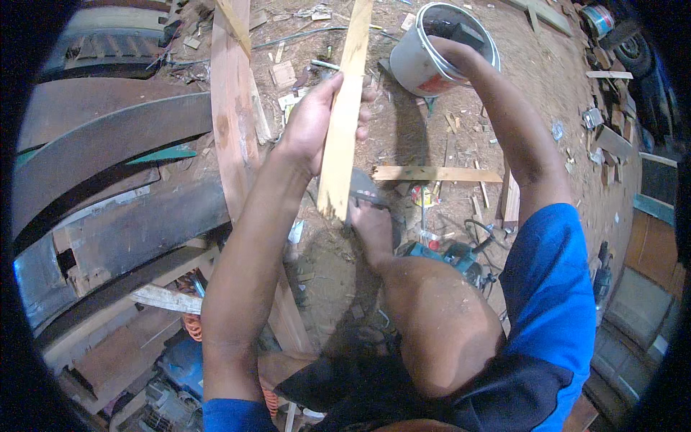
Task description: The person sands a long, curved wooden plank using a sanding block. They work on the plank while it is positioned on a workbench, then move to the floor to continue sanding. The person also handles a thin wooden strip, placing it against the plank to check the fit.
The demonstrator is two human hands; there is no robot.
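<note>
My left hand [312,123] grips a narrow pale wooden slat [338,156], thumb on one side and fingertips showing past the other edge. The slat's near end is ragged, and its far end runs out of the top of the view. My right hand [449,49] reaches down into a white plastic bucket [406,69], which stands tilted on the ground. The fingers are hidden inside it, so what they touch cannot be seen. Dark contents [467,36] show near the bucket's inner wall. My sandalled foot [372,216] is below the slat.
A long wooden plank [232,97] runs along the left, beside stacked dark boards [146,216]. Another wooden slat [440,173] lies on the littered dirt floor. A teal power tool [459,259] with a cord sits by my knee. A blue machine [181,359] and coiled orange hose [192,327] are lower left.
</note>
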